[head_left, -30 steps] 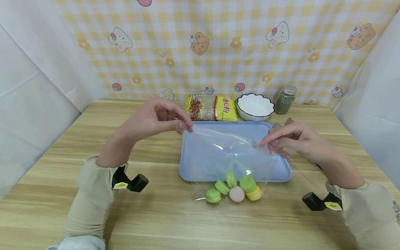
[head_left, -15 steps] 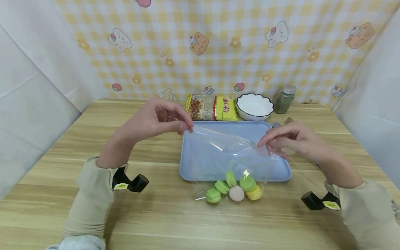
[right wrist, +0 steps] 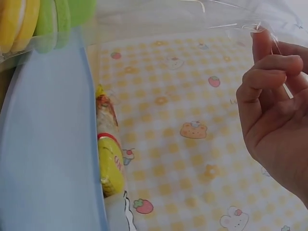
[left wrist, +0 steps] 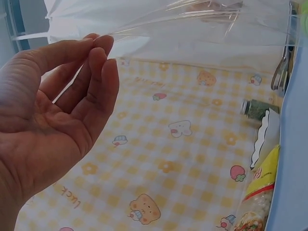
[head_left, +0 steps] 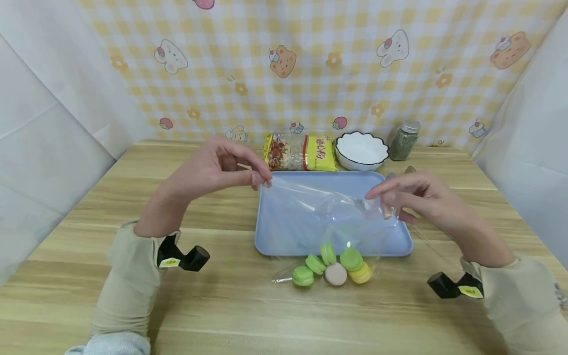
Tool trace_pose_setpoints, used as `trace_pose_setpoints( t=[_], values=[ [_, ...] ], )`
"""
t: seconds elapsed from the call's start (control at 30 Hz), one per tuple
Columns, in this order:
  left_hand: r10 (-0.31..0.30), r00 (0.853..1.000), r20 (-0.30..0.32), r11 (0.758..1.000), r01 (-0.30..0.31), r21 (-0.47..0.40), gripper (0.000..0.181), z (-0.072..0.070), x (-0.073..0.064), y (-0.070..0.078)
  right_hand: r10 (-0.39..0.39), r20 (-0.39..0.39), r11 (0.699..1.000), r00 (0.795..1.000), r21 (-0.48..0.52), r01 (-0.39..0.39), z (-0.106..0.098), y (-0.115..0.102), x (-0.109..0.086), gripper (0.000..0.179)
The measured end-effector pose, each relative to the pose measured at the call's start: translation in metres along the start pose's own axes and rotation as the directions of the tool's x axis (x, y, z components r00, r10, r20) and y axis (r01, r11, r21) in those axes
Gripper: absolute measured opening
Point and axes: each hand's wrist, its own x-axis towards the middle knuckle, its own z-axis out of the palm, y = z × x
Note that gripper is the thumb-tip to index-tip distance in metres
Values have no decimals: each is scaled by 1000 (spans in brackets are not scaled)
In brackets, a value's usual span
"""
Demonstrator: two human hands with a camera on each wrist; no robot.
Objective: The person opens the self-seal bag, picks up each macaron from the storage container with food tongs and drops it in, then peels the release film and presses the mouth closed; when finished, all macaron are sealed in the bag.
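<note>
A clear plastic bag (head_left: pixel 310 212) hangs between my two hands, its opening uppermost. At its bottom lie several macarons: green ones (head_left: pixel 303 276), a pale pink one (head_left: pixel 336 274) and a yellow one (head_left: pixel 360 272). My left hand (head_left: pixel 217 170) pinches the bag's upper left corner between thumb and fingertips. My right hand (head_left: pixel 421 199) holds the right part of the top edge, a little lower, thumb and index finger at the film. In the right wrist view, the index fingertip (right wrist: pixel 262 33) meets the film and the other fingers are curled.
Behind the bag lies a blue tray (head_left: pixel 263 222) on the wooden table (head_left: pixel 213 305). A yellow pasta packet (head_left: pixel 320 154), a white scalloped bowl (head_left: pixel 361 148) and a jar of green herbs (head_left: pixel 405 141) stand along the back. Utensils (head_left: pixel 410 169) lie partly hidden behind my right hand.
The fingers of my right hand have shifted slightly up at the bag's edge, and its thumb and index finger have spread a little. My left hand has barely moved; the macarons stay put.
</note>
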Motion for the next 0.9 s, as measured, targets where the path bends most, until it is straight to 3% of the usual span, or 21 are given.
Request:
trace_pose_setpoints(
  t=[0.17,0.5,0.9],
  values=[
    [-12,1000,-5,999,12,29,18,0,1,2,-24,-12,1000,1000,-11,24,-1,-2,0,37],
    [-23,1000,-15,996,24,88,14,-1,1,2,20,-63,999,998,-45,-23,-2,-2,-3,37],
    [-29,999,-22,994,31,105,11,0,1,1,-97,25,994,995,53,95,-3,1,1,33]
  ],
)
